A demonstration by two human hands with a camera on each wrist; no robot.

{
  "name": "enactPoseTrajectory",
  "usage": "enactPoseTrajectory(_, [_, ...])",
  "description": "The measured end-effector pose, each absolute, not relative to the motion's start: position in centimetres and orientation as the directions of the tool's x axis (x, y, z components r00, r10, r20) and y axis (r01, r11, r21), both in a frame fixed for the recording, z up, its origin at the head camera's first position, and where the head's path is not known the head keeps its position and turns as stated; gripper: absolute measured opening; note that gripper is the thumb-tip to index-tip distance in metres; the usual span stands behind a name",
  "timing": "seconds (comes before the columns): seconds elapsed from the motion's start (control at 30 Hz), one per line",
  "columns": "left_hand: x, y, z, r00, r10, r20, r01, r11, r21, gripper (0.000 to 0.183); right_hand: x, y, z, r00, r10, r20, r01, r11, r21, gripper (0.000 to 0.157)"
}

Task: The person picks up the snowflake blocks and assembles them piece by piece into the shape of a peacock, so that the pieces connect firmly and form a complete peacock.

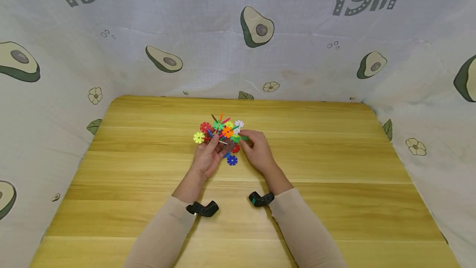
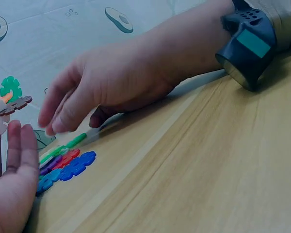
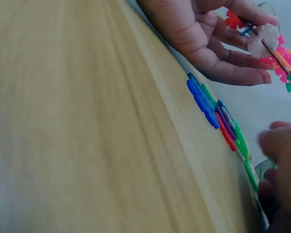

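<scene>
My left hand (image 1: pixel 207 161) grips a cluster of interlocked plastic snowflake discs (image 1: pixel 218 125) in several colours, thumb on top. In the right wrist view, its fingers pinch a whitish disc (image 3: pixel 263 42) joined to brown, pink, orange and green ones. To the right, my right hand (image 1: pixel 261 154) hovers with bent fingers above loose discs lying on the table. These include a blue disc (image 2: pixel 77 166), a red disc (image 2: pixel 68 158) and a green disc (image 2: pixel 76 141). Nothing shows between the right fingers; the right hand is blurred in its own wrist view.
Beneath lies a wood-grain table (image 1: pixel 320 218). A white cloth (image 1: pixel 208 20) printed with avocados hangs behind it and along both sides. Black wrist cameras sit at the left cuff (image 1: pixel 202 209) and right cuff (image 1: pixel 261 199).
</scene>
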State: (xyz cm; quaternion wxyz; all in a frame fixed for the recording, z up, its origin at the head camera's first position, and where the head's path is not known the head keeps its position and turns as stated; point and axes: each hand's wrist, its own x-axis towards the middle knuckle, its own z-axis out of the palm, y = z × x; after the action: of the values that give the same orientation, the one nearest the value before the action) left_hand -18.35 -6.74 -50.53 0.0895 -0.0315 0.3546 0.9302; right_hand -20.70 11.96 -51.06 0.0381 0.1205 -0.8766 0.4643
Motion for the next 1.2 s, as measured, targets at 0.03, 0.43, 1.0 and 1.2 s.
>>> enactPoseTrajectory(0.03, [-18.35,-6.74,-50.51,-0.982,0.145,-0.124,-0.191,-0.734,0.652,0.019,-20.68,11.86,-51.06,-0.959,-0.215,0.184,-0.278,0.596,-0.754,0.029])
enactPoseTrajectory(0.43, [-18.39,-6.59,-50.39,-0.977,0.152,-0.152,-0.215,-0.719,0.661,0.020,-20.46,11.33,-50.74,-0.916,-0.319,0.243,-0.400,0.706,-0.584,0.024])
enactPoseTrajectory(1.0, [-18.36,-6.69,-50.31,-0.977,0.179,-0.118,-0.211,-0.710,0.672,0.020,-20.36,11.70,-51.10,-0.951,-0.105,0.291,-0.305,0.471,-0.828,0.014])
enactPoseTrajectory(1.2, [-18.33,-6.66,-50.40,-0.975,0.179,-0.130,-0.218,-0.671,0.708,0.021,-20.28,11.59,-50.84,-0.973,0.028,0.230,-0.219,0.218,-0.951,0.020])
